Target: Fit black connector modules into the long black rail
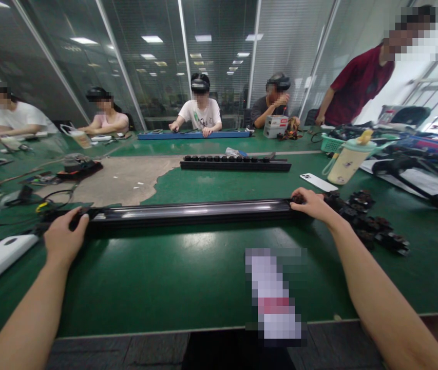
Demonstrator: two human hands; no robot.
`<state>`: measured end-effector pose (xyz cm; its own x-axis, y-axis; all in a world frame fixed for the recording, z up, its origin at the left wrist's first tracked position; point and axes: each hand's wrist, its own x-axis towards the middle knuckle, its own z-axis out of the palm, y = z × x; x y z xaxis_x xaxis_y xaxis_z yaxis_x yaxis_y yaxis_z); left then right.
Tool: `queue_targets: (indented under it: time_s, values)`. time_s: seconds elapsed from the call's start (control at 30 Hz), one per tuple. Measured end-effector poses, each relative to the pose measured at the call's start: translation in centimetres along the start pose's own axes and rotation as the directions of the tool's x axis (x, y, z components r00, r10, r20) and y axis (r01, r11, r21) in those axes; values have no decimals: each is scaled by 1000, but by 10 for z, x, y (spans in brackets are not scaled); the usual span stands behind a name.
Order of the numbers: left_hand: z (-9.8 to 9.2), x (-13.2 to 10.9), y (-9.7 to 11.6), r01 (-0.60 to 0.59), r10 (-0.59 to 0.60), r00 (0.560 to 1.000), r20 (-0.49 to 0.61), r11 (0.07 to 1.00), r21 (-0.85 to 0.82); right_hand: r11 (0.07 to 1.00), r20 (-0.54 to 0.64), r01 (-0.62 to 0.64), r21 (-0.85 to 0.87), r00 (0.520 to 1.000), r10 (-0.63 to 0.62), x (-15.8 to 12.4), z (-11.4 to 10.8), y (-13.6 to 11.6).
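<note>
A long black bar (195,211) with a glossy, light-reflecting top lies crosswise on the green table in front of me. My left hand (64,235) is closed around its left end, thumb on the near side and fingers over the top. At the opposite end my right hand (313,204) pinches a small dark piece at the bar's tip. Both hands partly hide the bar's ends. Just right of my right hand is a pile of small black parts (373,221). Farther back, a second black bar (236,164) carries a row of black knob-like pieces.
A white device (1,262) and cables lie at the left. A white phone (319,182), a cream bottle (351,159) and a green basket (332,144) stand right. A pixelated patch (274,298) covers something near the front edge. Several people sit or stand around the table.
</note>
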<state>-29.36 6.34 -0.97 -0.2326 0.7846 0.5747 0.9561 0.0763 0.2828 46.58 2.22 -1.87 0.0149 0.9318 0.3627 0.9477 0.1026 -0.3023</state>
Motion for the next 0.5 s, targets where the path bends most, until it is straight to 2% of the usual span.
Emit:
queue_targets:
  time_s: [0.1, 0.27, 0.5]
  values:
    - [-1, 0, 1, 5, -5, 1000, 3, 1000, -6, 998, 30, -17, 67, 999, 15, 1, 0, 3]
    - [-2, 0, 2, 7, -7, 1000, 9, 1000, 1, 987, 37, 28, 160, 999, -34, 2, -4, 1]
    - [-4, -1, 4, 22, -22, 999, 26, 1000, -1, 981, 17, 26, 190, 999, -30, -2, -13, -12]
